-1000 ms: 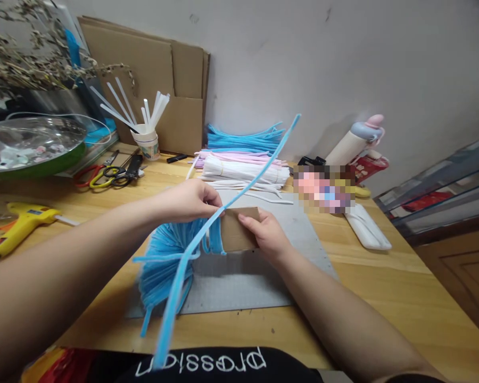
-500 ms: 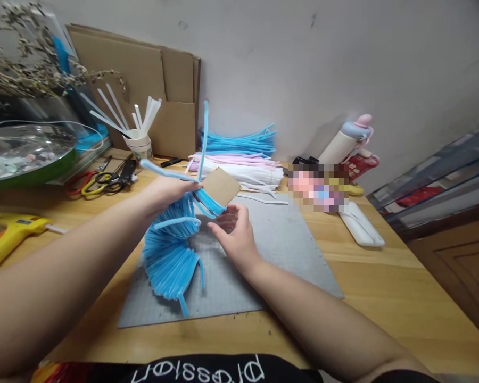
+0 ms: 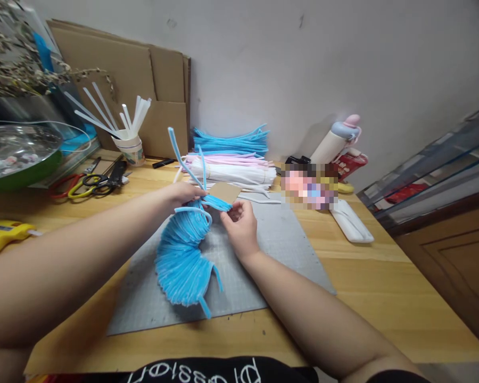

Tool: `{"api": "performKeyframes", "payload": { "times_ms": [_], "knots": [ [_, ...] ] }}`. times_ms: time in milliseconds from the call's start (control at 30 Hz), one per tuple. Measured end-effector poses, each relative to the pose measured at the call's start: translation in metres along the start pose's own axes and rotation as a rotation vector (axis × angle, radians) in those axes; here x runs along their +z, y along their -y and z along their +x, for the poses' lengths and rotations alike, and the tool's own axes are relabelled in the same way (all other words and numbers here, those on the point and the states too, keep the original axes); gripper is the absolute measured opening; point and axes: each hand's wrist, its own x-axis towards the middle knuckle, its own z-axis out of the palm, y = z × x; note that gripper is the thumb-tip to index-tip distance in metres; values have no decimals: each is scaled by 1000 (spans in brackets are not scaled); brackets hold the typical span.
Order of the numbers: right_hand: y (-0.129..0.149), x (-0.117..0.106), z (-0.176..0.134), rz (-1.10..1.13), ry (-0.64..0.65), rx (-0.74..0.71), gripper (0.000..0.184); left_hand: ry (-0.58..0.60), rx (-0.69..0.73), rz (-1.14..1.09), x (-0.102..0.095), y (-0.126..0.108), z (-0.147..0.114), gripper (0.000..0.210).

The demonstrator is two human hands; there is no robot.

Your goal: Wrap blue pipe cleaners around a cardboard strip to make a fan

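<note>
My left hand point(image 3: 189, 193) is closed around the upper end of a long chain of blue pipe cleaners point(image 3: 183, 260), folded side by side into a curved, fanned strip. Beside its fingers, blue strands point(image 3: 218, 203) lie wrapped across a small cardboard piece point(image 3: 225, 191). At the right end of those strands, the curled fingers of my right hand point(image 3: 241, 223) pinch them; the fingertips are partly hidden. Two loose pipe cleaner ends point(image 3: 178, 149) stick up past my left hand. The strip's lower end hangs over the grey cutting mat point(image 3: 279, 255).
Behind the mat lie bundles of blue point(image 3: 231, 141), pink and white pipe cleaners point(image 3: 233, 174). At left are scissors point(image 3: 91, 186), a yellow glue gun point(image 3: 8, 234), a paper cup point(image 3: 130, 146) of glue sticks and a green bowl point(image 3: 24, 173). A bottle point(image 3: 329, 143) and white packet point(image 3: 351, 221) sit at right.
The cardboard piece has come down and lies flatter. My right fingers, apart before, have closed at the end of the blue strands. The blue strip has shifted right in view.
</note>
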Motion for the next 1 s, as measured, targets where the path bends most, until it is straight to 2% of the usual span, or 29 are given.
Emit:
{"api": "performKeyframes", "payload": {
  "times_ms": [200,300,400,467,567,633,700,800,867,1000],
  "knots": [
    [-6,-1,3,-36,32,73,17,46,-111,-32,-3,3,-10,17],
    [-6,-2,0,-56,38,78,14,59,-122,-39,-2,4,-14,17],
    [0,-4,-5,-32,88,74,21,43,-98,-27,-3,5,-15,19],
    [5,-5,-6,108,119,175,32,23,-51,-9,-7,6,-16,20],
    [9,-9,-3,374,116,470,41,34,19,42,-12,9,-20,25],
    [8,-11,2,413,147,574,44,63,55,85,-13,13,-23,28],
    [5,-15,10,381,170,581,41,77,89,121,-13,16,-25,28],
    [-1,-26,24,303,64,551,32,67,115,160,-12,20,-24,27],
    [-5,-39,35,220,-2,538,26,70,114,169,-12,21,-23,28],
    [-2,-70,52,14,-6,497,26,102,120,137,-17,25,-26,35]
  ]
}}
